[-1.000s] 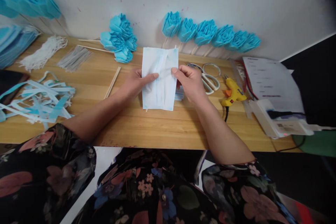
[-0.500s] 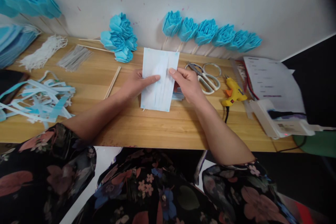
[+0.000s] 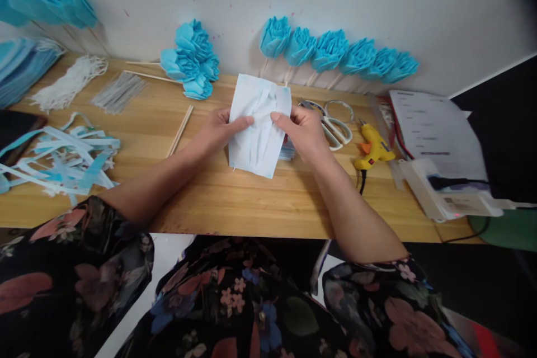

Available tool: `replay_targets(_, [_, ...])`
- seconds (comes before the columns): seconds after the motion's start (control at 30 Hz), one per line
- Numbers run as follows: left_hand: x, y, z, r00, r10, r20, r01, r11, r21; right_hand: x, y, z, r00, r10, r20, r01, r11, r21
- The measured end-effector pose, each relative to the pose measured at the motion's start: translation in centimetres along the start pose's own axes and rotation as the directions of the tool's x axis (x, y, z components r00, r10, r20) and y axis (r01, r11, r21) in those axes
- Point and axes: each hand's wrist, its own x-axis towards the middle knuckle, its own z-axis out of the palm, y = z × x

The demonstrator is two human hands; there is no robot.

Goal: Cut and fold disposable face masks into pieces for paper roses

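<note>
Wooden tabletop is shown in the head view; above its middle, a creased mask sheet is pinched by the left hand at nine o'clock and the right hand at three, its long axis tilted from one to seven, neither hand clearly nearer

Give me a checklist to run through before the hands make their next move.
1. Left hand gripping the pleated sheet at its left side: ok, thumb on its near face.
2. Right hand gripping its right side: ok, thumb also on that face.
3. Sheet smooth and flat: not ok, it is creased between the thumbs.
4. Fingers behind the sheet well placed: cannot tell, mostly hidden.
5. Scissors clear of the right hand: cannot tell, the hand covers part of them.
6. Yellow glue gun apart from both hands: ok.
</note>
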Motion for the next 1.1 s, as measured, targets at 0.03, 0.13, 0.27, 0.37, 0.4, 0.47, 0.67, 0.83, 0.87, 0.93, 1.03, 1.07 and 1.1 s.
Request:
replay_targets(0.03, [0.02,0.01,0.00,1.000,0.003,0.002,-0.003,1.000,-0.005,0.03,-0.01,-0.02,1.000,0.000,-0.005,0.000,1.000,-0.004])
replay_targets(0.13, [-0.02,0.08,0.06,1.000,0.005,0.007,-0.005,1.000,-0.018,0.07,-0.02,0.02,1.000,0.002,-0.014,-0.002,1.000,-0.011])
replay_targets(0.27, [-0.15,0.14,0.13,1.000,-0.002,0.008,0.002,1.000,-0.028,0.03,-0.01,0.07,1.000,0.006,-0.020,-0.006,1.000,-0.007])
replay_targets(0.37, [-0.17,-0.02,0.06,1.000,-0.005,0.008,0.005,0.999,-0.033,-0.07,0.02,0.07,1.000,0.014,-0.004,-0.014,1.000,-0.022])
replay_targets(0.4, [-0.15,-0.12,0.02,1.000,-0.006,0.008,0.006,0.999,-0.031,-0.12,0.02,0.09,1.000,0.018,0.008,-0.018,0.999,-0.028])
replay_targets(0.47, [-0.12,-0.29,-0.06,1.000,-0.008,0.008,0.008,1.000,-0.023,-0.22,-0.01,0.18,0.999,0.027,0.030,-0.026,0.999,-0.035])
replay_targets(0.67, [-0.39,-0.15,0.12,1.000,0.001,0.028,-0.002,1.000,0.021,-0.47,-0.27,0.68,0.997,0.043,0.068,-0.041,0.999,-0.023])
replay_targets(0.83, [-0.67,0.18,0.37,0.998,0.022,0.058,-0.025,0.998,0.054,-0.44,-0.33,0.65,0.998,0.014,0.057,-0.011,0.998,-0.063])
replay_targets(0.87, [-0.64,0.18,0.36,0.998,0.023,0.062,-0.026,0.998,0.051,-0.42,-0.31,0.58,0.999,0.009,0.045,-0.006,0.997,-0.074])
replay_targets(0.93, [-0.49,0.16,0.29,0.998,0.034,0.058,-0.035,0.999,0.027,-0.38,-0.28,0.43,1.000,0.008,0.024,-0.006,0.996,-0.087])
replay_targets(1.03, [-0.23,0.22,0.16,0.998,0.047,0.047,-0.046,0.999,-0.023,-0.31,-0.20,0.26,1.000,0.012,0.013,-0.011,0.996,-0.083])
replay_targets(1.07, [-0.18,0.29,0.14,0.998,0.045,0.045,-0.044,0.998,-0.034,-0.28,-0.15,0.23,1.000,0.014,0.013,-0.012,0.997,-0.081])
replay_targets(1.1, [-0.15,0.39,0.14,0.998,0.040,0.045,-0.039,0.998,-0.043,-0.24,-0.08,0.21,1.000,0.015,0.011,-0.014,0.997,-0.080])
